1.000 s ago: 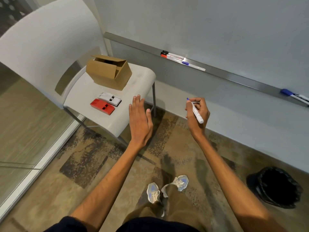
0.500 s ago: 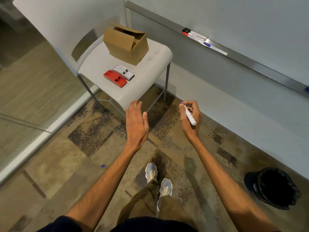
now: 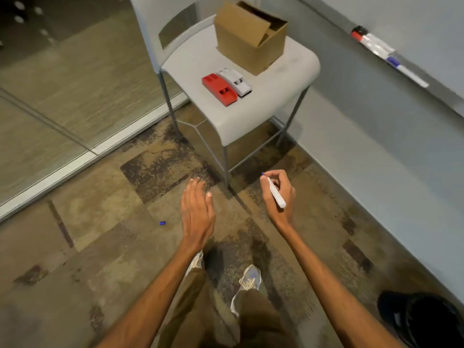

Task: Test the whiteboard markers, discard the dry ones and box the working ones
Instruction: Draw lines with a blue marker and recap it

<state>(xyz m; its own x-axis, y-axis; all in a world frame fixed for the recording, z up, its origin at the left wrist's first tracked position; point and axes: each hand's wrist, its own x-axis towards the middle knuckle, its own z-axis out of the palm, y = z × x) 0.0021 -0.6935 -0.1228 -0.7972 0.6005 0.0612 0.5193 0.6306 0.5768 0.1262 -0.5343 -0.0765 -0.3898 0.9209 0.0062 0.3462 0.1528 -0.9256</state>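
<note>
Head view

1. Right hand (image 3: pixel 277 197): held out over the carpet, in front of the chair's legs. Fingers and thumb are curled round a marker in a writing grip, with the wrist bent slightly inward.
2. Marker (image 3: pixel 276 193): white barrel with an uncapped blue tip. The tip points up and away from the person, and the rear end sticks out below the fingers.
3. Left hand (image 3: pixel 197 212): level with the right hand and apart from it. It is flat, with fingers straight and close together and the thumb beside them, and it grips nothing.
4. Both forearms: bare, reaching forward from the lower edge of the view.
5. Blue cap (image 3: pixel 162 223): small, lying on the carpet to the left of the left hand and not touched.
6. Cardboard box (image 3: pixel 251 37): flaps open, standing at the back of the chair seat (image 3: pixel 283 96).
7. Red block (image 3: pixel 219 90) and white block (image 3: pixel 234 81): side by side and touching, on the seat in front of the box.
8. Further markers (image 3: pixel 374 43): lying on the ledge along the wall, upper right.
9. Black bin (image 3: pixel 424 320): on the floor at lower right, near the wall.
</note>
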